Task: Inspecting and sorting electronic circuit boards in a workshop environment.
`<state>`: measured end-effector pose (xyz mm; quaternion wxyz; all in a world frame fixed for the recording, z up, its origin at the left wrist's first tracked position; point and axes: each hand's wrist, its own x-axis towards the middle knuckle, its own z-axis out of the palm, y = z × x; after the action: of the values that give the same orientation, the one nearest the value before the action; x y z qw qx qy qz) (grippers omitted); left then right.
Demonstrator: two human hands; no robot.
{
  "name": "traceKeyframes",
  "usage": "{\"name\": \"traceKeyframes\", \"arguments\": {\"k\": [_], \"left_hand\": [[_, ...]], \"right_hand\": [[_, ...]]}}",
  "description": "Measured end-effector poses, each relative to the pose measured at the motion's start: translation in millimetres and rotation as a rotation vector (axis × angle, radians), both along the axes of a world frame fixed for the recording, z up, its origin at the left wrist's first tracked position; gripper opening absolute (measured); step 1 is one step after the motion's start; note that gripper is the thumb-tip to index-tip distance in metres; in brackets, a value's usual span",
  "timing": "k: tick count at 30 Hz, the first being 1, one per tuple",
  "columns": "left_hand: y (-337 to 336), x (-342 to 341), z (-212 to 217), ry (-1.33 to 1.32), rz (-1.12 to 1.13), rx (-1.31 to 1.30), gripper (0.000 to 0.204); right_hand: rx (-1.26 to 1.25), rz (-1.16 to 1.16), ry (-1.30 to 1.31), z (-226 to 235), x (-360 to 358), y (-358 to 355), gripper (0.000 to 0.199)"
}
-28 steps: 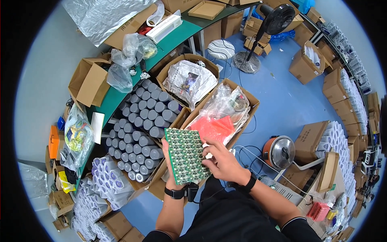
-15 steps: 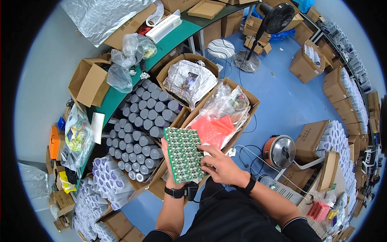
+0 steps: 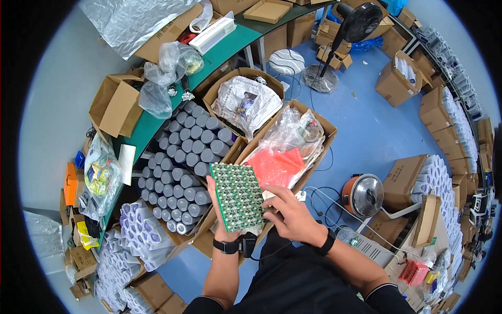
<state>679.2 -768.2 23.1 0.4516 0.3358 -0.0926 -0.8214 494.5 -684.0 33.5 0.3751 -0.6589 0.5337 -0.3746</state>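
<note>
— Head view had the left hand clamped on the near edge of a green circuit-board panel, held tilted over the boxes; what was the right doing?

— The right hand lay against the panel's right edge, fingers curled onto it — gripping or only steadying, I could not tell. My guess was a handling or checking step, board up for inspection; the next move would have called for a firm two-edge hold so the panel did not flex.

— And the packaging around them?

— Just beyond the hands stood an open cardboard box with red sheets under clear plastic bags. Left of the hands, a carton of grey cylinders stood on end. Further out was a box lined with newspaper. To the right of the hands sat an orange pot with a steel lid.
</note>
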Motion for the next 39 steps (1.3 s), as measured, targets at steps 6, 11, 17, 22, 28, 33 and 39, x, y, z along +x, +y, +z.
{"name": "traceKeyframes", "arguments": {"k": [6,11,17,22,28,33,39], "left_hand": [[0.5,-14.1,10.0,-0.067,-0.026,0.042,0.084],[0.9,-5.0,-10.9,-0.043,0.045,-0.014,0.084],[1.6,-5.2,-9.1,-0.025,0.019,-0.009,0.079],[2.2,-7.7,-0.7,-0.036,0.014,-0.015,0.080],[5.1,-4.2,-0.2,-0.063,-0.057,-0.019,0.080],[9.7,-5.2,2.3,-0.131,-0.027,-0.032,0.080],[9.9,-1.0,0.4,-0.070,-0.023,-0.025,0.081]], "right_hand": [[-0.173,0.112,-0.030,2.1,18.2,-3.5,0.016],[-0.154,0.108,-0.047,3.4,15.5,-5.6,0.016],[-0.132,0.091,0.001,3.0,22.3,-13.7,0.015],[-0.041,0.017,-0.110,2.8,18.3,-14.3,0.015],[-0.208,0.070,0.023,-5.5,22.1,-25.3,0.020],[-0.243,0.088,0.055,-3.0,21.3,-23.7,0.023],[-0.221,0.063,-0.026,-5.1,25.2,-24.9,0.022]]}}
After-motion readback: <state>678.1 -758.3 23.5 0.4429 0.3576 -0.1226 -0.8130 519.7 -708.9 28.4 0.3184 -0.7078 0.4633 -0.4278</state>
